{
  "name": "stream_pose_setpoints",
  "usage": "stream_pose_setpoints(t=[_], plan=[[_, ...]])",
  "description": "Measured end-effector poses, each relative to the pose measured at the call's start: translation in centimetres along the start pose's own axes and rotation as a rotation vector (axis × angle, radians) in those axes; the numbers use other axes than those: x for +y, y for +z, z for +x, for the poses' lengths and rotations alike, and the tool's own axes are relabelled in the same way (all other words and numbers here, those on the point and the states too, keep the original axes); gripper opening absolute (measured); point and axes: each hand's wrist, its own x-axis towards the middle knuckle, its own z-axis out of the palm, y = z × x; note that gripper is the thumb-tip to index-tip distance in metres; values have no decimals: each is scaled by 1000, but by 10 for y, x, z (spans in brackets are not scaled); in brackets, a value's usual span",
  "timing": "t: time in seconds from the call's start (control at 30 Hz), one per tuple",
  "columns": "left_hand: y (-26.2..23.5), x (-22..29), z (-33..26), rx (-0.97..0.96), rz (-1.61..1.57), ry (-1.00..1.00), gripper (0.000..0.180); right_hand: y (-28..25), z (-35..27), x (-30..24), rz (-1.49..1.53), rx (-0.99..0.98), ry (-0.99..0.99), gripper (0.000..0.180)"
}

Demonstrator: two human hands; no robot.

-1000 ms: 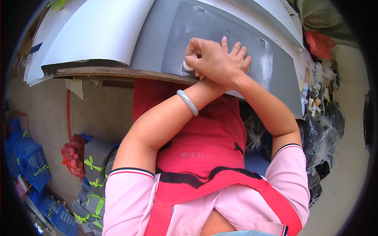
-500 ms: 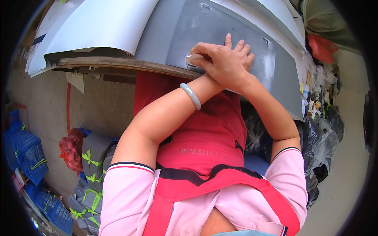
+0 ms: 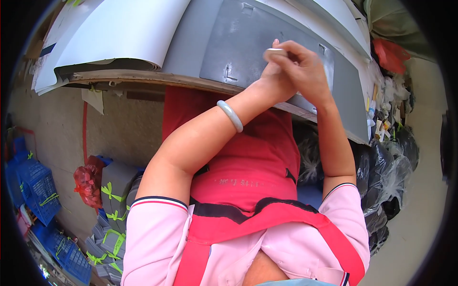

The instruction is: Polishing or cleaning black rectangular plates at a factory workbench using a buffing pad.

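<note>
White piece [image 3: 275,52], upper centre, is pinched by the right hand [image 3: 309,71]; slackening could drop it. Left hand [image 3: 275,80] is overlapped, grip unclear.

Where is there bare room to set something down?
Free: left part of the dark panel, between the curled white sheet and the left hand; the grey sheet right of the panel. Crowded: the panel's middle, where the right hand crosses the left.

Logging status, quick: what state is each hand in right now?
Left hand: largely hidden behind the other; open or closed cannot be told.
Right hand: closed, pinching a small white piece.
</note>
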Motion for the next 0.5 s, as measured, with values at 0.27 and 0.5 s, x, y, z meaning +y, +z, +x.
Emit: stream_pose_setpoints(t=[0.27,0.5], plan=[[-19,6,5,-126,107,7,34,-97,-60,123,-275,487,516,21],[-16,5,3,-93,103,26,33,-122,-68,133,268,582,580,20]])
